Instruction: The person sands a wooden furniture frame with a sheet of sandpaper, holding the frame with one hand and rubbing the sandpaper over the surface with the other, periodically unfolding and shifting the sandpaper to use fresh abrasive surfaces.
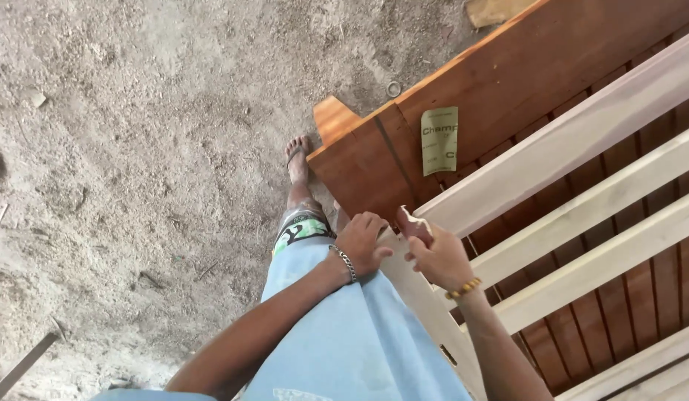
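1. Head view, looking straight down: left hand (361,243) rests on the pale end rail (426,301) of a wooden bed frame (508,82), fingers curled over the rail's edge, gripping or pressing it; cannot tell how tight. Silver chain bracelet at that wrist.
2. Right hand (437,260) is closed around a small piece of sandpaper (414,221), reddish-brown with a torn pale edge sticking up above the fingers. Yellow bead bracelet at that wrist.
3. Sandpaper sits right at the corner where the end rail meets the first pale slat (574,134); touching the wood or just above it, hidden by the fingers.
4. Key relation: both hands sit at the same corner, nearly touching, left hand just left of the right. End rail's long axis runs from that corner down and right toward the person's body; the slats run up and right, away from the hands. Right hand is nearer the slats.
5. Dark red-brown boards (656,275) show under the slats; a full sandpaper sheet (439,139), olive-green backing up, lies on the frame's side board above the hands, well apart.
6. Rest: dusty ground (136,148), person's bare sandalled foot (297,160), light blue shorts (344,334).
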